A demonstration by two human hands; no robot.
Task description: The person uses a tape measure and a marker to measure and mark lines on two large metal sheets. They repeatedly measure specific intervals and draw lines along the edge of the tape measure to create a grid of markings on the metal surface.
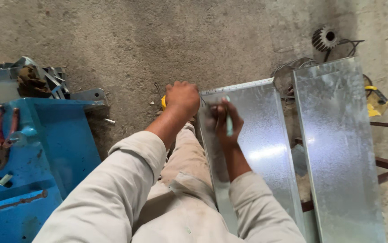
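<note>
A galvanized metal sheet point(261, 144) lies lengthwise in front of me, with a steel ruler point(241, 86) along its far edge. My left hand point(182, 100) is closed at the sheet's far left corner, over a yellow object point(163, 102) that is mostly hidden. My right hand point(223, 121) rests on the sheet's left part and grips a pale green pen point(229, 121), its tip near the far edge.
A second galvanized sheet point(338, 148) lies to the right. A blue metal machine point(27, 157) with red-handled pliers point(2, 135) stands at the left. A toothed gear point(324, 38), wires and a yellow tool point(376, 101) lie on the concrete floor point(135, 40).
</note>
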